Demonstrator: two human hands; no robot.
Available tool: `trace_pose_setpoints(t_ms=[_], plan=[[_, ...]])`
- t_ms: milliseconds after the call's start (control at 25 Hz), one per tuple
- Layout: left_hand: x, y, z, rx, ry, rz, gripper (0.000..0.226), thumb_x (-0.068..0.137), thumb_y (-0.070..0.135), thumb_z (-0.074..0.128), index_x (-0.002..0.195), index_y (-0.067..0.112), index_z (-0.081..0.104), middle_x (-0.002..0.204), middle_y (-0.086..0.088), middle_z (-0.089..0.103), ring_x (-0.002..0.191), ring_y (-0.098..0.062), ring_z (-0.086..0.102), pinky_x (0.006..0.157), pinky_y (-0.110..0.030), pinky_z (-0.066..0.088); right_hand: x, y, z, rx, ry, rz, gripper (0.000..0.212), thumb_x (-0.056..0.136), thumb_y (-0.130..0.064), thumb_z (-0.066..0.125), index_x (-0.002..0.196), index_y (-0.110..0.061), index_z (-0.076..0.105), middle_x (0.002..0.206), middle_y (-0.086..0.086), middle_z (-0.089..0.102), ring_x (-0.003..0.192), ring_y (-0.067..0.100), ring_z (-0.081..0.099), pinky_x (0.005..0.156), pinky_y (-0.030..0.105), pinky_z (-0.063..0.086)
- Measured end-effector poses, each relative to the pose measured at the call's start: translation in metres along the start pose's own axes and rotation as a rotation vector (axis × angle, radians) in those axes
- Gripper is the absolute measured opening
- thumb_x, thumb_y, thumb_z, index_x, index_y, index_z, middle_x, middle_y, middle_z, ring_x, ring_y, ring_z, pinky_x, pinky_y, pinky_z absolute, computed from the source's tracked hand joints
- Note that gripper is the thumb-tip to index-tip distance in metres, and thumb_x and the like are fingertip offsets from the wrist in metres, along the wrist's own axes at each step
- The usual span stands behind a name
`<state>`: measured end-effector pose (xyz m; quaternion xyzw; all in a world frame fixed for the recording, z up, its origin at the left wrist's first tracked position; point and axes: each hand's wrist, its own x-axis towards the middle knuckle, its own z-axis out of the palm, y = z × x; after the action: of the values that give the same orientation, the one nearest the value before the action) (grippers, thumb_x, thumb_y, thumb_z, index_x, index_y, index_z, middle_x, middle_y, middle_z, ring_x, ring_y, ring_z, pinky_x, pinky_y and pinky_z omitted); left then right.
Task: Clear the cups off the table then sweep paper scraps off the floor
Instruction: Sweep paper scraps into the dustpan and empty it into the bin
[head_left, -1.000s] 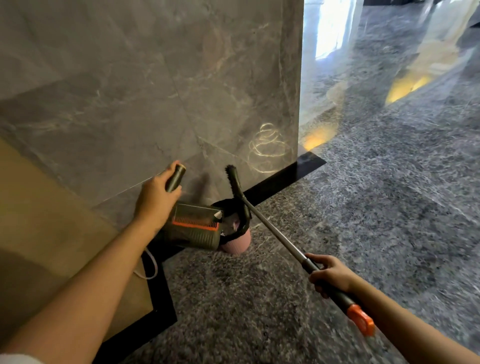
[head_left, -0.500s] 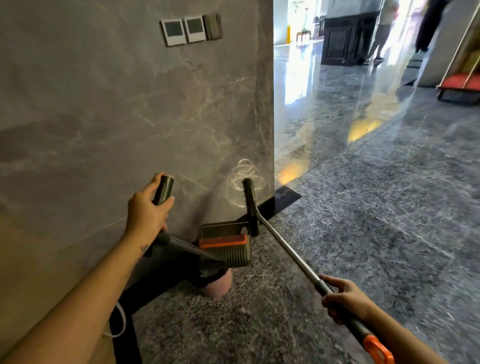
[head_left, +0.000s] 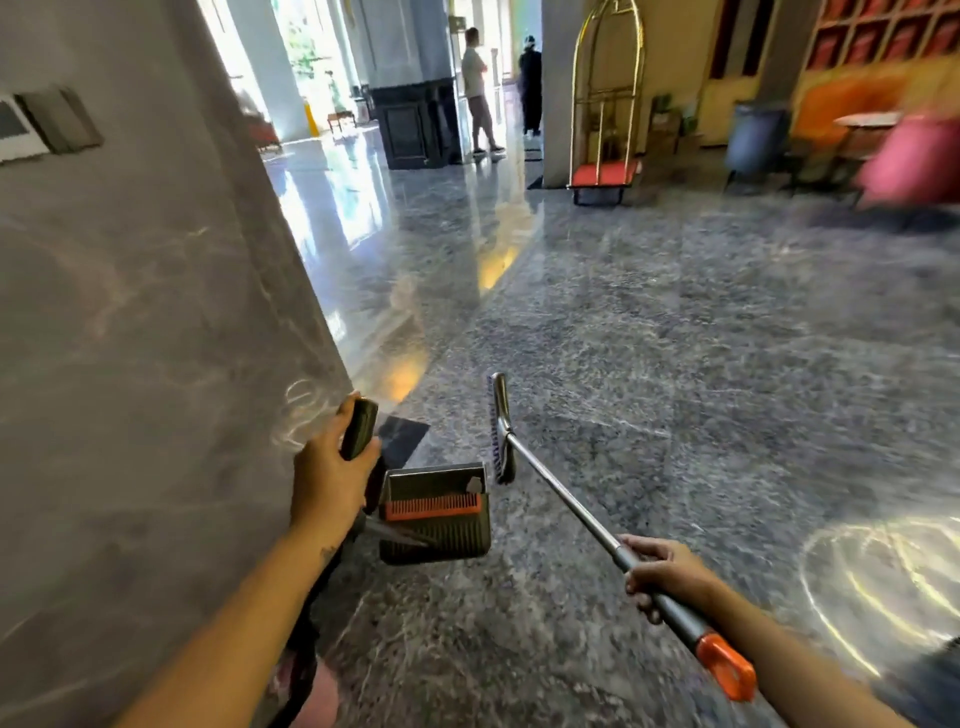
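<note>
1. Head view: left hand (head_left: 332, 478) wraps the dustpan (head_left: 436, 519) handle, right hand (head_left: 665, 571) grips the broom (head_left: 561, 499) pole — both near the wall (head_left: 130, 364); no scraps or cups in sight.
2. Swing the dustpan while walking — whatever's inside could spill back out.

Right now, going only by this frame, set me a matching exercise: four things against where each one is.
Things:
1. dustpan
2. broom
3. luggage cart
4. wall switches

Places:
A. on the grey marble wall
B. gripped by the right hand
C. standing far off beside a pillar
D. gripped by the left hand

Pairs: 1-D, 2-B, 3-C, 4-A
</note>
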<state>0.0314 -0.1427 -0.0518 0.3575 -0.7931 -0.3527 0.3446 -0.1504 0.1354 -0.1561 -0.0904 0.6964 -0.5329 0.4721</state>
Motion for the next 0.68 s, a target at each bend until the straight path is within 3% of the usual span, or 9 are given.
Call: trace_pose_setpoints(t_ms=[80,200,320,440,560,680], plan=[[0.019,0.004,0.050,-0.013,-0.063,0.013,0.058,0.088,0.008,0.065,0.141,0.018,0.044,0.096,-0.011,0.066,0.057,-0.020,0.057,0.050,-0.021,0.043,0.012,-0.006,-0.030,0.085,0.063,0.010,0.060,0.082,0.026,0.037,0.137,0.003,0.038,0.056,0.014,0.047,0.024,0.015,0.044,0.025,0.017,0.035],[0.050,0.015,0.134,-0.046,-0.176,-0.013,0.060,0.089,0.011,0.064,0.143,0.020,0.040,0.090,-0.013,0.065,0.052,-0.012,0.051,0.046,-0.022,0.039,0.041,-0.013,-0.084,0.211,0.155,0.043,0.056,0.086,0.022,0.035,0.139,0.002,0.034,0.058,0.013,0.044,0.023,0.012,0.042,0.026,0.014,0.034],[0.091,0.037,0.236,-0.086,-0.284,-0.037,0.062,0.089,0.013,0.064,0.144,0.022,0.038,0.090,-0.018,0.067,0.050,-0.012,0.046,0.046,-0.026,0.034,0.086,-0.020,-0.157,0.364,0.225,0.077,0.053,0.091,0.017,0.032,0.142,0.003,0.028,0.060,0.012,0.041,0.023,0.011,0.041,0.026,0.013,0.033],[0.135,0.072,0.334,-0.125,-0.374,-0.034,0.061,0.089,0.012,0.064,0.144,0.025,0.039,0.085,-0.015,0.068,0.039,-0.011,0.040,0.037,-0.021,0.031,0.126,-0.036,-0.235,0.458,0.301,0.101,0.051,0.092,0.016,0.033,0.141,0.002,0.028,0.060,0.013,0.041,0.024,0.012,0.041,0.027,0.014,0.034],[0.183,0.118,0.433,-0.141,-0.470,0.006,0.060,0.089,0.015,0.065,0.142,0.028,0.041,0.104,-0.021,0.069,0.038,-0.007,0.042,0.037,-0.019,0.035,0.162,-0.054,-0.322,0.496,0.357,0.120,0.027,0.091,0.015,0.033,0.113,0.005,0.045,0.056,0.012,0.040,0.023,0.013,0.040,0.026,0.015,0.034],[0.229,0.169,0.528,-0.178,-0.548,0.044,0.061,0.089,0.016,0.065,0.143,0.027,0.040,0.088,-0.009,0.071,0.036,-0.005,0.041,0.038,-0.024,0.036,0.197,-0.081,-0.408,0.535,0.458,0.151,0.021,0.092,0.014,0.033,0.082,-0.003,0.042,0.053,0.011,0.039,0.024,0.014,0.040,0.027,0.015,0.035]])
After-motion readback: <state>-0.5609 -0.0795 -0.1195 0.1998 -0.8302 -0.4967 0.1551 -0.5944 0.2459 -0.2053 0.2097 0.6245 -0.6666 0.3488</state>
